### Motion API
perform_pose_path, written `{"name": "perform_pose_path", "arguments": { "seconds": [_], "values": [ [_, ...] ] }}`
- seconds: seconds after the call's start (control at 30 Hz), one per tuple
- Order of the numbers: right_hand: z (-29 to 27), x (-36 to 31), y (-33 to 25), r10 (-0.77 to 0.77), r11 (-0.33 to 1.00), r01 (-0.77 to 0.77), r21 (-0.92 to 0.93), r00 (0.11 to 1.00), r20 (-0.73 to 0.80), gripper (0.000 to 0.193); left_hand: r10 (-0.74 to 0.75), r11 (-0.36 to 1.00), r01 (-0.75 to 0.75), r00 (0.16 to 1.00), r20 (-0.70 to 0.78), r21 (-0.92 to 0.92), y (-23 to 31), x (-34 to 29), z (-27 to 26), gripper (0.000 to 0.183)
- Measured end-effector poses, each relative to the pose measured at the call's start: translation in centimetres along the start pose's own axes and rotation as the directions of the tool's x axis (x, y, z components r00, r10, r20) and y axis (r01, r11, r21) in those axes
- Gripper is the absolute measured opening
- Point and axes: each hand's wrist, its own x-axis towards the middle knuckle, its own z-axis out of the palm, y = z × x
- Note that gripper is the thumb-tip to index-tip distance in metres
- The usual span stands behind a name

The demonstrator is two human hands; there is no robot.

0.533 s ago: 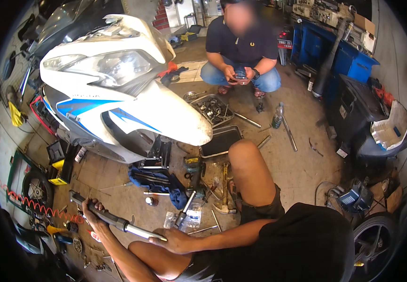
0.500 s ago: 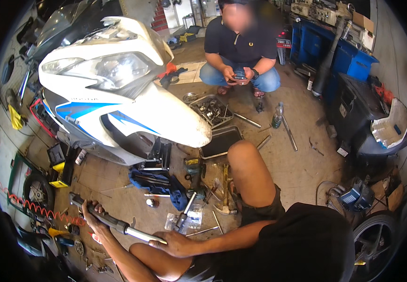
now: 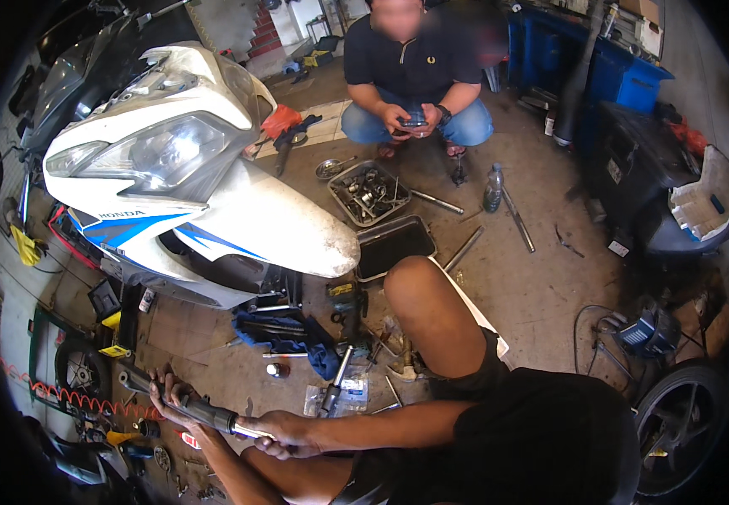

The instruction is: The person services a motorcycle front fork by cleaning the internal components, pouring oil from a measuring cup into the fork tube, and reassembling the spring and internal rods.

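I hold a motorcycle fork leg (image 3: 214,414), a dark tube with a shiny chrome tube coming out of its lower right end. My left hand (image 3: 175,399) is wrapped around the dark tube. Close to where the chrome comes out, my right hand (image 3: 284,433) grips the chrome tube and hides part of it. A similar tube (image 3: 336,385), part dark and part chrome, lies on the floor beyond my right forearm, touching a clear plastic bag (image 3: 354,390). Near it are a hammer (image 3: 406,367) and a blue cloth tool roll (image 3: 322,358) with tools.
A white and blue motorbike (image 3: 263,215) stands ahead on the left. Beyond my knee are a tray of metal parts (image 3: 336,187), a dark-bottomed tray (image 3: 434,244) and a bottle (image 3: 494,189). Another person (image 3: 419,71) squats there, holding a phone-like device. A wheel (image 3: 680,429) lies at right.
My right hand is now closer to the dark tube, and less chrome shows between my hands. The whole view has shifted slightly. The other person stays squatting.
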Motion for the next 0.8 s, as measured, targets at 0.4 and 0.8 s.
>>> {"name": "perform_pose_path", "arguments": {
  "seconds": [0.4,0.8],
  "values": [
    [-4.2,1.5,1.6,-0.614,0.061,0.162,-0.985,0.784,0.091,0.036,0.197,0.650,0.430,0.701,-0.686,0.627,-0.2,1.5,-0.8,0.021],
    [-1.1,-3.9,0.2,-0.236,0.545,-0.064,-0.836,0.945,-0.226,0.040,0.194,0.875,0.130,0.789,-0.583,0.466,1.6,-1.2,0.2,0.010]
  ]
}}
